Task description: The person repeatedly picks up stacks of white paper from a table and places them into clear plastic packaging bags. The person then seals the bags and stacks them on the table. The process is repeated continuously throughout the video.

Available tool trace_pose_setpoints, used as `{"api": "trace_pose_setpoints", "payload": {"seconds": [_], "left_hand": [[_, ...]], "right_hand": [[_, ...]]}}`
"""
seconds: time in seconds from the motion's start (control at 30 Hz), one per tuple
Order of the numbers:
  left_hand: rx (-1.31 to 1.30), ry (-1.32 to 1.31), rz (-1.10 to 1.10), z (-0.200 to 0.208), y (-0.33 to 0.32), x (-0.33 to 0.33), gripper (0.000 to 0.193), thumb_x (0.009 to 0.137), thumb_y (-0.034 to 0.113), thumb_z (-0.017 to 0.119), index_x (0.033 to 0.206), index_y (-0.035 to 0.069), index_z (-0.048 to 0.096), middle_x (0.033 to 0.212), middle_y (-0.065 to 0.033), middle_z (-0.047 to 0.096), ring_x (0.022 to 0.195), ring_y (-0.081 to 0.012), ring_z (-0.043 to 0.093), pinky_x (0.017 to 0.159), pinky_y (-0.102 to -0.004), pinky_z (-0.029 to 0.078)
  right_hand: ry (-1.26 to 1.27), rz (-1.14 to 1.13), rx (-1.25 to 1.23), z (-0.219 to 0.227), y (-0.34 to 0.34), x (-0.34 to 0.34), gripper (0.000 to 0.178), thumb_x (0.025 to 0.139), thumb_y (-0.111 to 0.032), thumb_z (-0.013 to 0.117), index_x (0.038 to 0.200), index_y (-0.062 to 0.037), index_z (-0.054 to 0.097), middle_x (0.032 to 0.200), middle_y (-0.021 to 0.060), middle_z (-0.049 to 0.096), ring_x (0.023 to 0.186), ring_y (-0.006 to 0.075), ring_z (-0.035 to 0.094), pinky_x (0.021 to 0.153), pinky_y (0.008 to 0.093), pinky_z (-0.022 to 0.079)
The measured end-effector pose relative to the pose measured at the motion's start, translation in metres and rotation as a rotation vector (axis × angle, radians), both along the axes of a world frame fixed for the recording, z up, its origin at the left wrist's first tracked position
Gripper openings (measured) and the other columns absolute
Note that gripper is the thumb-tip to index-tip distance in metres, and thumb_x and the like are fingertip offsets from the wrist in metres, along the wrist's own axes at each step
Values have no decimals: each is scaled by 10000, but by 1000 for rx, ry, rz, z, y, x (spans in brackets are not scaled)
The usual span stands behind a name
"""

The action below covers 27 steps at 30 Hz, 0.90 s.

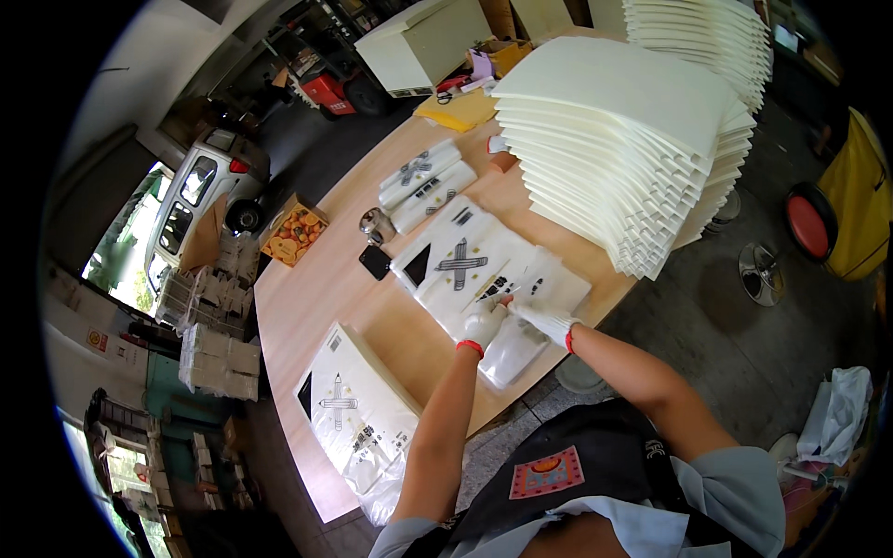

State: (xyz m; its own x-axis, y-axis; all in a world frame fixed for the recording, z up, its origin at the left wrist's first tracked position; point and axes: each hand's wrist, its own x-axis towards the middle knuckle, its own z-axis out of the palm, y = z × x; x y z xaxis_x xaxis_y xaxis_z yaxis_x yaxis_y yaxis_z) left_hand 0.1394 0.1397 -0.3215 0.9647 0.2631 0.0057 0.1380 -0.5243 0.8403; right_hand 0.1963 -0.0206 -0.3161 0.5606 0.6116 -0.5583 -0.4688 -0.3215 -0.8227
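Both hands wear white gloves with red cuffs and meet over the near edge of a stack of printed white plastic bags point(456, 251). My left hand point(484, 324) is closed, pinching the edge of a bag, with bare fingertips showing. Close beside it, my right hand point(549, 320) reaches in from the right, its fingers pressed together at the same edge; the exact grip is small and partly hidden. A clear bag end point(512, 358) hangs below the hands toward the table edge. To the left lies a pile of bagged white sheets point(358, 409) with a pencil print.
Tall stacks of folded cream sheets point(614, 102) stand at the right of the wooden table point(298, 307). Rolled bags point(423, 181), a metal cup point(376, 226), a black phone point(375, 262) and an orange-patterned box point(296, 232) lie beyond. A stool point(763, 274) stands right.
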Motion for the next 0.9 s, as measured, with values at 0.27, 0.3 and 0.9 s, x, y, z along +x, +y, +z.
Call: {"api": "trace_pose_setpoints", "payload": {"seconds": [0.27, 0.3, 0.9], "left_hand": [[-948, -374, 166, 93, 34, 14, 294, 896, 32, 500, 1176, 97, 439, 751, 0, 565, 582, -56, 477, 575, -203, 449], [-819, -274, 157, 100, 35, 9, 282, 899, 39, 504, 1169, 94, 447, 792, -11, 588, 569, -54, 471, 563, -198, 441], [855, 51, 151, 159, -23, -27, 549, 717, 328, 731, 1204, 180, 527, 910, -85, 635, 882, -289, 591, 754, -408, 462]], "right_hand": [[-822, 379, -593, -67, -26, 26, 568, 860, -553, 449, 1087, -54, 598, 935, 146, 664, 782, 290, 647, 745, 439, 484], [-771, 494, -571, -41, -29, 21, 571, 859, -560, 441, 1057, -50, 603, 862, 125, 662, 741, 277, 641, 731, 426, 488], [-1589, 369, 331, 128, -89, 23, 188, 837, -251, 603, 932, -98, 660, 934, 65, 653, 863, 250, 622, 760, 357, 495]]}}
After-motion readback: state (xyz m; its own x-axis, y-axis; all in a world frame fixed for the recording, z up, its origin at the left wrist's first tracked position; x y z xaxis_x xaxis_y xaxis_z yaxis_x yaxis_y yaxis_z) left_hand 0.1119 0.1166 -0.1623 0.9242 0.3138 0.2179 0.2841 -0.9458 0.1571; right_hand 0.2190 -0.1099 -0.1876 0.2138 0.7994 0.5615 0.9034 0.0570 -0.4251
